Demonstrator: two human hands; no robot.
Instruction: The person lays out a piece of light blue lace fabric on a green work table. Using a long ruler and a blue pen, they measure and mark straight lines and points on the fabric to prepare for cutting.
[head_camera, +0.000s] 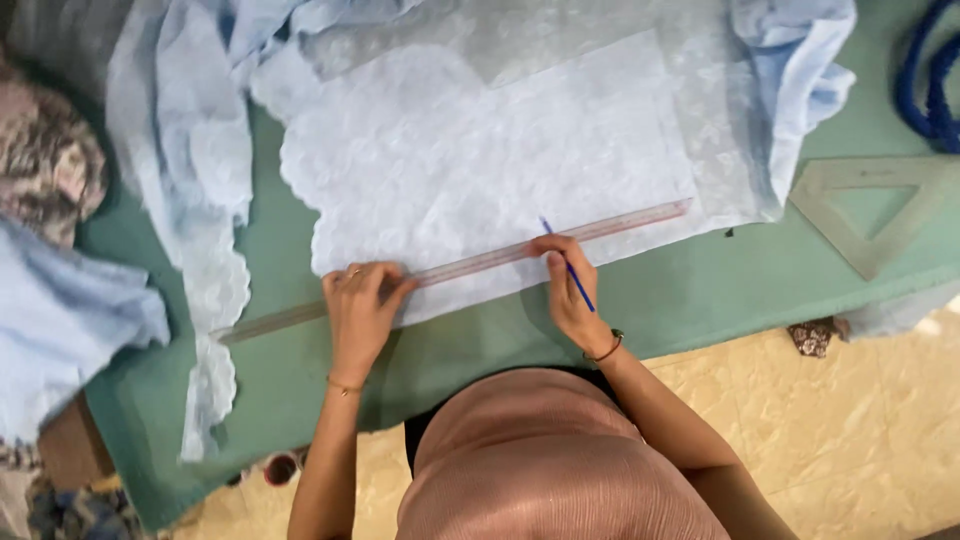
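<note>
Left hand (360, 305): fingers spread flat, pressing the long clear plastic ruler (455, 268) onto white lace fabric (480, 160).
Right hand (570, 290): fingers pinched around a thin blue pencil (570, 268), tip at the ruler's edge.
Surface: green table (700, 290).
Nearby: clear triangular set square (875, 205), right.

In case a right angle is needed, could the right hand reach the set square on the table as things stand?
Probably yes. The set square lies flat on bare table to the right of the right hand, nothing between them. But that hand holds a pencil against the ruler.
</note>
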